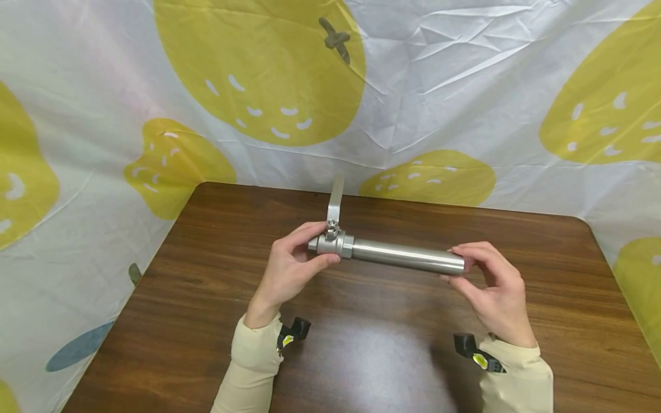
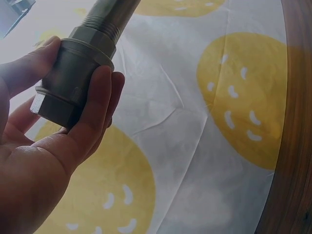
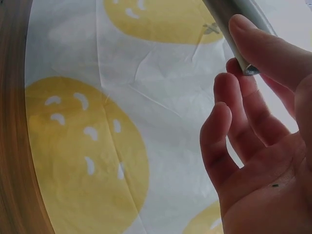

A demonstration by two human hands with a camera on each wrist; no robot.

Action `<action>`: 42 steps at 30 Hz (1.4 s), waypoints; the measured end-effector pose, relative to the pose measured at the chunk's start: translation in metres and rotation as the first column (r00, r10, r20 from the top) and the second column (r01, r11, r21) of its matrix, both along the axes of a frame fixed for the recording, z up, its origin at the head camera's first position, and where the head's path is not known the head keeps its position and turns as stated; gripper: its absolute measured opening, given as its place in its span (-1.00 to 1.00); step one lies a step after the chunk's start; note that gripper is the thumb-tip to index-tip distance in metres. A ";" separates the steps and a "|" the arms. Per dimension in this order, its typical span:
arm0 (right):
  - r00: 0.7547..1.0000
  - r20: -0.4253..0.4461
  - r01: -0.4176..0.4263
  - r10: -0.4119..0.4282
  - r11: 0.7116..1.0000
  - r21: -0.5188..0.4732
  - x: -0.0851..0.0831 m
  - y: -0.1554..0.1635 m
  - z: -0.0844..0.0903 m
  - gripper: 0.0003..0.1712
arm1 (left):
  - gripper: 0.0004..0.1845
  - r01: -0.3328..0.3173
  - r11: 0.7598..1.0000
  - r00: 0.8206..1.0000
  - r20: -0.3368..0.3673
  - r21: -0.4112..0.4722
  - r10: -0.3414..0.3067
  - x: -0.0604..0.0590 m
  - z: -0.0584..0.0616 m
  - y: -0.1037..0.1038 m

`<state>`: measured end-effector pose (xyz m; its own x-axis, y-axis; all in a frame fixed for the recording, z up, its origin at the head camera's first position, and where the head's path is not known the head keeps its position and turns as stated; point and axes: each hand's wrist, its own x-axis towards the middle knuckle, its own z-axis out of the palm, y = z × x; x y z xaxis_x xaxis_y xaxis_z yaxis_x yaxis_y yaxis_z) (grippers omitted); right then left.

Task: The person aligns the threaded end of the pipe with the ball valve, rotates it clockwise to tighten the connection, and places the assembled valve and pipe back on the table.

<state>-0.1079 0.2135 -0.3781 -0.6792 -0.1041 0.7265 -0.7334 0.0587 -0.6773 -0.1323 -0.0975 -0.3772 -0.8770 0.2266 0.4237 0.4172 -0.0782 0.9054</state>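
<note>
A silver ball valve (image 1: 330, 245) with a long flat lever handle (image 1: 335, 201) is joined to a straight metal pipe (image 1: 408, 256), held up over the brown table. My left hand (image 1: 286, 267) grips the valve body, thumb on the near side and fingers round the far side. In the left wrist view, threads (image 2: 100, 27) show where the pipe meets the valve's hex end. At the pipe's other end my right hand (image 1: 496, 287) pinches the tube between thumb and fingers. The right wrist view shows the pipe's end (image 3: 251, 69) by the fingertips, with two other fingers loosely bent away from it.
The wood-grain table (image 1: 361, 355) spreads beneath both hands. A white curtain (image 1: 397, 103) with yellow fruit prints hangs behind and at both sides of it. A small black camera (image 1: 294, 331) is strapped to the left wrist, another camera (image 1: 472, 349) to the right.
</note>
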 end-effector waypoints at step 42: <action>0.973 0.134 0.155 -0.186 0.964 0.215 0.001 0.011 -0.015 -0.66 | -0.43 -0.008 1.000 1.000 -0.015 -0.011 0.008 0.000 -0.001 0.003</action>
<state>-0.1067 0.2242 -0.3932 -0.8000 -0.1110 0.5896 -0.5903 0.3210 -0.7406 -0.1322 -0.0946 -0.3781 -0.8724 0.2246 0.4342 0.4312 -0.0649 0.8999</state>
